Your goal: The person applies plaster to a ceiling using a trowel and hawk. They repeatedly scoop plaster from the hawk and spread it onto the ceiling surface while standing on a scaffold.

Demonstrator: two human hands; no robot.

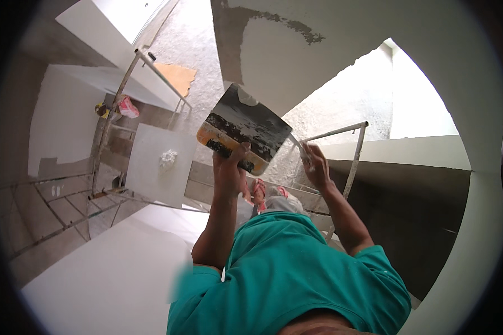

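My left hand [228, 172] grips a wide plastering trowel [258, 121] by its edge nearest me, the thumb lying on top. The trowel's face is dark and smeared, with a worn orange strip along the gripped side. A dab of white putty [245, 97] shows at its far edge. My right hand [317, 167] is closed round a narrow putty knife [296, 139], whose blade meets the trowel's right corner; the fingers hide its handle. To the left, a white board [145, 167] carries a heap of white putty [168, 159].
Metal scaffold rails rise at left [109, 120] and right [356, 153]. My feet in sandals [259, 190] stand on planks between them. Ahead hangs a partly coated wall surface [285, 61]. A pink and white bag [128, 107] lies beyond the left rail, near torn cardboard [176, 77] on the floor.
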